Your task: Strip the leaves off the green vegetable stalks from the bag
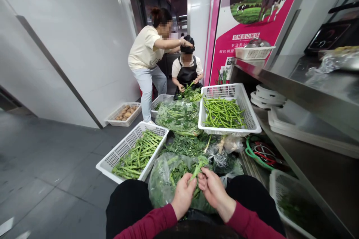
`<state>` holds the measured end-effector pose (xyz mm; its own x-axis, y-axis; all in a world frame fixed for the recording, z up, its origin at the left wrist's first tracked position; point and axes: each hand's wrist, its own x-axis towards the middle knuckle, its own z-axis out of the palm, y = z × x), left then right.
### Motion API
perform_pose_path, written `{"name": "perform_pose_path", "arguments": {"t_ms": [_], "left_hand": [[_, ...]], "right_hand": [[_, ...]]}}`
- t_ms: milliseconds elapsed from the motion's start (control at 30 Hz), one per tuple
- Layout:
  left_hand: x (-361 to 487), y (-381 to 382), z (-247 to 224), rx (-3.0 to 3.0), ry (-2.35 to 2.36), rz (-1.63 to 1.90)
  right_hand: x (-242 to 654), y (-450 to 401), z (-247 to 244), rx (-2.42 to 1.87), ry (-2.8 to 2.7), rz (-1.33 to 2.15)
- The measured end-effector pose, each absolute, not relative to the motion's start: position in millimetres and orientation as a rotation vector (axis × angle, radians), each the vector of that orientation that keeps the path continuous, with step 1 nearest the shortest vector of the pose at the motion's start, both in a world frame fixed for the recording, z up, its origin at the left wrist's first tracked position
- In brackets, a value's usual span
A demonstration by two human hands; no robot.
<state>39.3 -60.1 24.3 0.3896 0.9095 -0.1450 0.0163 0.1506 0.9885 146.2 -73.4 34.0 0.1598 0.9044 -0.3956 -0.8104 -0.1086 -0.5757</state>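
Observation:
Between my knees, my left hand (183, 193) is closed around the lower part of a green leafy stalk (200, 165). The fingers of my right hand (212, 188) are curled at the same stalk, pinching near its upper part. Right below both hands lies a clear plastic bag (159, 183) with more leafy greens inside. To the left of it, a white basket (102, 165) holds a pile of cut green stems (137, 157). Loose greens (185, 145) lie on the floor just beyond the bag.
A white basket of green beans (224, 114) stands ahead right; a basket of potatoes (125, 113) sits by the wall. Two people are ahead, one standing (146, 52), one seated (187, 71) with greens. A steel shelf (280, 78) runs along my right, above a green basket (259, 160).

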Motion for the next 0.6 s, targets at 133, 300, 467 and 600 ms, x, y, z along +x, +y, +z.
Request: {"name": "perform_pose_path", "arguments": {"t_ms": [133, 300, 467, 600], "left_hand": [[37, -63, 27, 1.357, 0.99, 0.924], [33, -66, 30, 1.536, 1.045, 0.931], [34, -66, 31, 1.72, 1.082, 0.846], [33, -67, 33, 1.885, 1.087, 0.824]], "right_hand": [[148, -69, 36, -0.779, -0.036, 1.568], [157, -68, 48, -0.75, 0.141, 1.883], [161, -68, 53, -0.833, 0.17, 1.844], [159, -63, 51, -1.001, 0.115, 1.801]]}}
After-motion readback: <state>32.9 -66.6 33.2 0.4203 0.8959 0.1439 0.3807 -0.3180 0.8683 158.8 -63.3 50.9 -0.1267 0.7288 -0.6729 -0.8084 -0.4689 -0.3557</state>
